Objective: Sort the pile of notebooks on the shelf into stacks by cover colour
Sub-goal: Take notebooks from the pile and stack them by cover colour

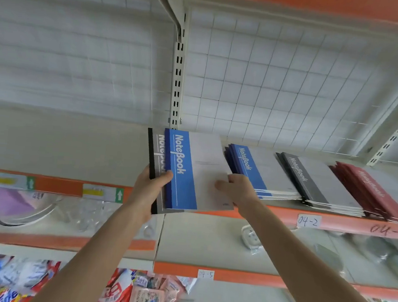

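Head view: the left grip (152, 190) is curled round the spine side of a small bundle, thumb on top. It holds a black notebook (158, 152) with a blue notebook (181, 171) lying on it. The right grip (235, 187) pinches the blue one's right edge, thumb on the cover. The bundle hangs over the front edge of the shelf (331, 222), just left of the blue stack (258, 173). Beyond that, toward the shelf's right end, lie the black stack (315, 182) and the red stack (370, 190), side by side. With three colour stacks built, sorting looks mostly done. What seems left is the bundle: blue goes to its neighbouring stack, black one further. Anything beneath the black notebook is hidden.
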A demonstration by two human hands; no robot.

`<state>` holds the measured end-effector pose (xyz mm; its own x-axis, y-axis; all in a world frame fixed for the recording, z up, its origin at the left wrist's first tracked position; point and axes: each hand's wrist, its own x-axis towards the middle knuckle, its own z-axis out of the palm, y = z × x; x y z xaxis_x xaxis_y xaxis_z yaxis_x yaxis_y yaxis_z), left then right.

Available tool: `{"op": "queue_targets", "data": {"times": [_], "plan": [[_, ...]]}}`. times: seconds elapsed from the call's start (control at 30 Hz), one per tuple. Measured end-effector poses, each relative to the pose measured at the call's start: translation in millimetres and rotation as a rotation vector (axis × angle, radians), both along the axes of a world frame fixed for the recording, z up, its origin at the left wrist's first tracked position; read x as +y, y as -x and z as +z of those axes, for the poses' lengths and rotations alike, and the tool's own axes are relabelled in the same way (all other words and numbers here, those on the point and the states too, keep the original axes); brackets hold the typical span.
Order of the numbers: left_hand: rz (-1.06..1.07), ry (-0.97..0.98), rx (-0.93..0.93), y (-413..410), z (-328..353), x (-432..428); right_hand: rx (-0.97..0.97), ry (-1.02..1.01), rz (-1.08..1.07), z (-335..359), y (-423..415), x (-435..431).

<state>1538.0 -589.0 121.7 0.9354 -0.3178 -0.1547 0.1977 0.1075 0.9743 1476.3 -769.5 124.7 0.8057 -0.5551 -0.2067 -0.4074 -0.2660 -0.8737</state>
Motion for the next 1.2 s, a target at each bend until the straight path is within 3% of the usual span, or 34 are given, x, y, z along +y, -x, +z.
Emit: {"op": "queue_targets", "data": {"times": [0.27, 0.43, 0.83, 1.03, 1.2], "plan": [[-0.078, 0.033, 0.015, 7, 5, -32, -0.060, 0.235, -0.347, 0, 36, -74], [-0.081, 0.030, 0.015, 6, 13, -45, 0.036, 0.326, -0.406, 7, 37, -117], [-0.047, -0.023, 0.045, 14, 19, -90, 0.195, 0.736, -0.101, -8, 25, -143], [-0.091, -0.074, 0.059, 31, 17, -135, 0.131, 0.850, -0.053, -4, 52, -171], [-0.125, -0.034, 0.060, 47, 17, -190, 0.206, 0.990, -0.059, -11, 96, -213]]}}
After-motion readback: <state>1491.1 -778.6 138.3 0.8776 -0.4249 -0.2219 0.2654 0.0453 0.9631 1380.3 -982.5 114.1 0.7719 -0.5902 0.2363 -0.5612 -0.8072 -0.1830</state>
